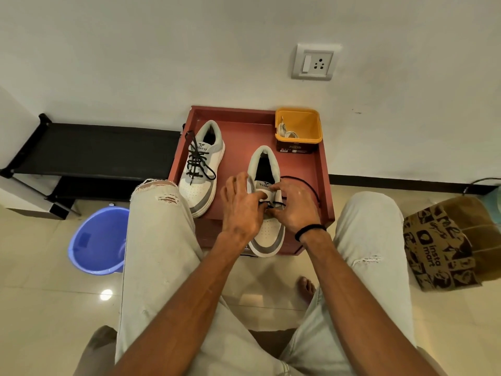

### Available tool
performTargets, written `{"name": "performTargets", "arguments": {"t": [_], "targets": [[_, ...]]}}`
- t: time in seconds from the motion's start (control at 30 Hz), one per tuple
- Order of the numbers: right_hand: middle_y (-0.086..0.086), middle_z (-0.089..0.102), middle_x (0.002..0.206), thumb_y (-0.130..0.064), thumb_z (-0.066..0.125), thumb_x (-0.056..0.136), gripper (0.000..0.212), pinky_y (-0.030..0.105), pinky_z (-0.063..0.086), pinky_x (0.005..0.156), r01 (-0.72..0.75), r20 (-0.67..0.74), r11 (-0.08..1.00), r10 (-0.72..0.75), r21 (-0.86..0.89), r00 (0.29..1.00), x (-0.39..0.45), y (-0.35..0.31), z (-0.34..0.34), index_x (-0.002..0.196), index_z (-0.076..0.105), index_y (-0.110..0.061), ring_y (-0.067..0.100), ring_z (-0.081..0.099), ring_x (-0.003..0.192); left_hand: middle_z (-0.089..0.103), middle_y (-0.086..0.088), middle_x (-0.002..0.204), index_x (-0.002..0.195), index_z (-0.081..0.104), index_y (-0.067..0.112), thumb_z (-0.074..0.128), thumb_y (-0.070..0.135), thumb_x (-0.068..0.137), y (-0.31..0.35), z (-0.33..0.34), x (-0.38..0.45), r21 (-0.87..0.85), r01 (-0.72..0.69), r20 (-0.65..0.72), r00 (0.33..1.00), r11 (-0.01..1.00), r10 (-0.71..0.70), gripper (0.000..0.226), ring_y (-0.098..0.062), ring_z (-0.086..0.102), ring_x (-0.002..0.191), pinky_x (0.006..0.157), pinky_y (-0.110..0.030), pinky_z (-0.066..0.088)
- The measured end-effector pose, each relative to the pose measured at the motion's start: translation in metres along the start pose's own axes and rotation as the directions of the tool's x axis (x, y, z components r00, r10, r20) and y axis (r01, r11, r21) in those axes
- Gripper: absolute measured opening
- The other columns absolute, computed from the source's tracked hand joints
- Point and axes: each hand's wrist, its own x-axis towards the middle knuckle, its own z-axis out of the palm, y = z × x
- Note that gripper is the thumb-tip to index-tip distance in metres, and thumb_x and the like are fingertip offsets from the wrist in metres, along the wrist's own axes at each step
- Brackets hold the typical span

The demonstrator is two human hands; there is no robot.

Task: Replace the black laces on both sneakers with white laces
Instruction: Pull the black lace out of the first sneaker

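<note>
Two grey and white sneakers stand on a reddish tray-topped table (pixel 324 169). The left sneaker (pixel 202 165) keeps its black lace threaded. On the right sneaker (pixel 267 229) both hands work over the eyelets. My left hand (pixel 240 206) grips the shoe's left side, thumb on the tongue. My right hand (pixel 294 206) pinches the black lace (pixel 311 187), which loops out to the right. White laces (pixel 287 131) lie in a yellow tub (pixel 306 126) at the table's back right.
A blue bucket (pixel 97 240) stands on the floor to the left, by my left knee. A printed paper bag (pixel 444 245) sits at the right. A black low rack (pixel 89 150) runs along the wall on the left. My knees flank the table.
</note>
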Motion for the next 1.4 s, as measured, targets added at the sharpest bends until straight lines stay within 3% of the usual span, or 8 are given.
{"name": "performTargets", "arguments": {"t": [0.27, 0.53, 0.77, 0.83, 0.93, 1.03, 1.17, 1.4], "targets": [[0.000, 0.070, 0.123, -0.016, 0.092, 0.070, 0.057, 0.026, 0.047, 0.098, -0.005, 0.009, 1.000, 0.005, -0.007, 1.000, 0.001, -0.001, 0.000, 0.123, 0.070, -0.017, 0.018, 0.063, 0.117, 0.046, -0.011, 0.128, 0.102, 0.077, 0.020, 0.069, 0.031, 0.095, -0.003, 0.002, 0.002, -0.230, 0.080, -0.053, 0.994, 0.970, -0.095, 0.015, -0.029, 0.038, 0.123, 0.102, -0.046, 0.040], [0.000, 0.070, 0.125, -0.015, 0.093, 0.068, 0.060, 0.024, 0.044, 0.099, -0.019, 0.010, 1.000, 0.019, -0.003, 1.000, 0.000, 0.000, 0.000, 0.124, 0.070, -0.017, 0.018, 0.063, 0.118, 0.046, -0.010, 0.121, 0.105, 0.072, 0.017, 0.064, 0.033, 0.098, -0.006, -0.004, 0.003, -0.292, 0.152, -0.083, 0.980, 0.944, -0.184, 0.020, -0.022, 0.039, 0.114, 0.096, -0.036, 0.038], [-0.001, 0.070, 0.125, -0.017, 0.093, 0.069, 0.059, 0.019, 0.039, 0.095, -0.037, 0.004, 0.999, 0.037, -0.020, 0.999, -0.001, 0.000, -0.001, 0.123, 0.070, -0.019, 0.017, 0.062, 0.119, 0.046, -0.015, 0.129, 0.115, 0.066, 0.016, 0.060, 0.028, 0.101, -0.015, -0.013, 0.008, -0.467, 0.348, -0.043, 0.909, 0.813, -0.414, 0.019, -0.023, 0.038, 0.117, 0.100, -0.041, 0.044], [-0.001, 0.070, 0.126, -0.016, 0.092, 0.069, 0.059, 0.018, 0.037, 0.096, -0.035, 0.002, 0.999, 0.035, -0.027, 0.999, -0.002, 0.000, -0.001, 0.124, 0.070, -0.017, 0.017, 0.061, 0.120, 0.041, -0.016, 0.138, 0.127, 0.062, 0.023, 0.060, 0.033, 0.100, -0.014, -0.013, 0.004, -0.411, 0.324, -0.028, 0.930, 0.852, -0.366, 0.028, -0.030, 0.037, 0.128, 0.105, -0.046, 0.044], [0.000, 0.070, 0.125, -0.016, 0.092, 0.069, 0.060, 0.019, 0.040, 0.098, -0.032, 0.004, 0.999, 0.032, -0.003, 0.999, -0.005, -0.002, 0.002, 0.125, 0.069, -0.017, 0.017, 0.062, 0.118, 0.019, -0.017, 0.160, 0.143, 0.052, 0.038, 0.054, 0.041, 0.102, -0.010, -0.005, 0.002, -0.124, 0.118, -0.025, 0.992, 0.985, -0.122, 0.041, -0.041, 0.015, 0.149, 0.116, -0.058, 0.029], [0.000, 0.071, 0.124, -0.017, 0.091, 0.072, 0.058, 0.020, 0.043, 0.100, -0.015, 0.011, 0.999, 0.015, 0.032, 1.000, -0.004, -0.004, 0.002, 0.126, 0.069, -0.017, 0.017, 0.063, 0.116, 0.015, -0.016, 0.164, 0.131, 0.062, 0.039, 0.060, 0.037, 0.099, -0.007, 0.007, 0.010, 0.052, -0.040, 0.031, 0.999, 0.998, 0.038, 0.032, -0.046, 0.003, 0.153, 0.121, -0.066, 0.014], [0.001, 0.071, 0.123, -0.016, 0.092, 0.072, 0.057, 0.019, 0.042, 0.100, -0.007, -0.001, 1.000, 0.007, 0.028, 1.000, -0.002, -0.002, -0.001, 0.125, 0.070, -0.015, 0.017, 0.064, 0.116, 0.036, -0.010, 0.143, 0.103, 0.076, 0.031, 0.067, 0.037, 0.093, -0.002, 0.010, 0.016, 0.059, -0.047, 0.018, 0.999, 0.997, 0.046, 0.015, -0.038, 0.027, 0.139, 0.115, -0.061, 0.025], [0.001, 0.072, 0.122, -0.015, 0.093, 0.068, 0.060, 0.020, 0.044, 0.097, -0.034, 0.006, 0.999, 0.034, 0.005, 0.999, -0.001, 0.000, -0.001, 0.123, 0.070, -0.016, 0.018, 0.064, 0.115, 0.044, -0.012, 0.124, 0.102, 0.071, 0.018, 0.061, 0.034, 0.097, -0.010, -0.005, 0.008, -0.168, 0.042, -0.165, 0.984, 0.985, -0.070, 0.019, -0.029, 0.039, 0.120, 0.101, -0.046, 0.039]]}}
